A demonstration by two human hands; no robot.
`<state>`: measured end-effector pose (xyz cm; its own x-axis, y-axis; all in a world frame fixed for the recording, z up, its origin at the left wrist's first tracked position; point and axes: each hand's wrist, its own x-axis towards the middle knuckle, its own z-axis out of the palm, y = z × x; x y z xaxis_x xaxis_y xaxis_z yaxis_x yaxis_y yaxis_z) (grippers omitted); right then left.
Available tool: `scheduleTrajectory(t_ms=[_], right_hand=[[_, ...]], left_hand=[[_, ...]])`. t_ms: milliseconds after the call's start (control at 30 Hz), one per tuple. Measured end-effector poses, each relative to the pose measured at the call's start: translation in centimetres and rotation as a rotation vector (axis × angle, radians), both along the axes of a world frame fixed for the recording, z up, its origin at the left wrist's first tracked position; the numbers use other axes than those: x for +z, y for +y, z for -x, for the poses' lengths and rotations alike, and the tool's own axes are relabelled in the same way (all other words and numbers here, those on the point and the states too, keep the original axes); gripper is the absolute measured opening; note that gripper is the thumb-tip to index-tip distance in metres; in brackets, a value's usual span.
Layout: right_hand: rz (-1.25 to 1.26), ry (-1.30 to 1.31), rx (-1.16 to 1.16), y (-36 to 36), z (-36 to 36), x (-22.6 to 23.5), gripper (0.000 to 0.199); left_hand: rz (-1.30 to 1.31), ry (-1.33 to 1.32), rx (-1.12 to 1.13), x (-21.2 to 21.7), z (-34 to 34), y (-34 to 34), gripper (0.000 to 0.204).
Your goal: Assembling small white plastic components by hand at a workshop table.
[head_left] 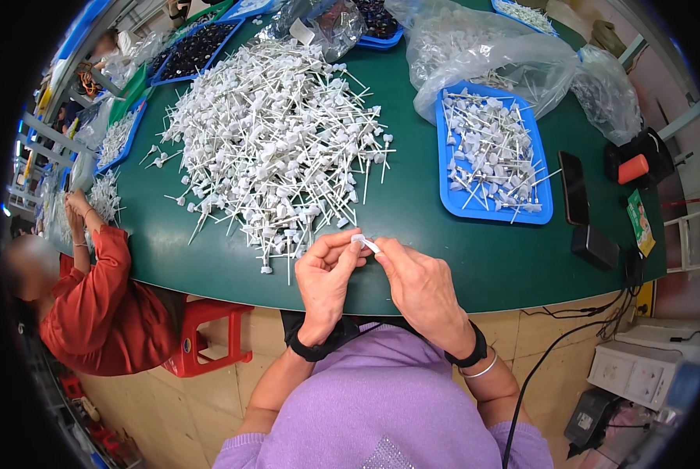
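Over the near edge of the green table, my left hand (324,275) pinches the wider head of a small white plastic piece (367,243). My right hand (422,288) grips its narrow end between thumb and fingers, so the piece spans the gap between both hands. Part of it is hidden by my fingertips. Just beyond my left hand spreads a large heap of white plastic pieces with thin stems (276,148). Similar pieces fill a blue tray (452,205) beyond my right hand.
A dark phone (574,187) and a black box (595,247) lie right of the tray. Clear plastic bags (491,55) stand at the back. A person in a red top (104,305) works at the left, near a red stool (209,338). A black cable (531,375) hangs at the right.
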<state>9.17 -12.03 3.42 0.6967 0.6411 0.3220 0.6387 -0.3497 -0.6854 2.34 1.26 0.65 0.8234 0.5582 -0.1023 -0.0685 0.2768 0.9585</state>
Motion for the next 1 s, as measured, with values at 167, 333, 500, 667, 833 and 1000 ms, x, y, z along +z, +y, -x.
scheduleTrajectory(t_ms=[167,333,500,667,833,1000], right_hand=[[0.079,-0.049,-0.035,0.1,0.3,0.2,0.01],[0.143,-0.094,-0.064,0.2,0.5,0.2,0.012],[0.2,-0.169,-0.103,0.4,0.9,-0.2,0.014],[0.225,-0.207,-0.11,0.6,0.9,-0.8,0.014],[0.242,-0.216,-0.107,0.5,0.8,-0.8,0.014],[-0.079,0.108,0.018,0.0,-0.2,-1.1,0.014]], left_hand=[[-0.023,0.019,0.04,0.0,-0.1,-0.5,0.02],[-0.075,0.02,0.057,0.0,-0.1,-0.8,0.019],[-0.134,0.033,0.066,-0.2,-0.2,-0.9,0.019],[-0.169,0.047,0.068,-0.3,-0.2,-0.9,0.019],[-0.169,0.045,0.071,-0.5,-0.2,-0.9,0.019],[-0.122,-0.017,0.046,-0.6,-0.2,-0.7,0.019]])
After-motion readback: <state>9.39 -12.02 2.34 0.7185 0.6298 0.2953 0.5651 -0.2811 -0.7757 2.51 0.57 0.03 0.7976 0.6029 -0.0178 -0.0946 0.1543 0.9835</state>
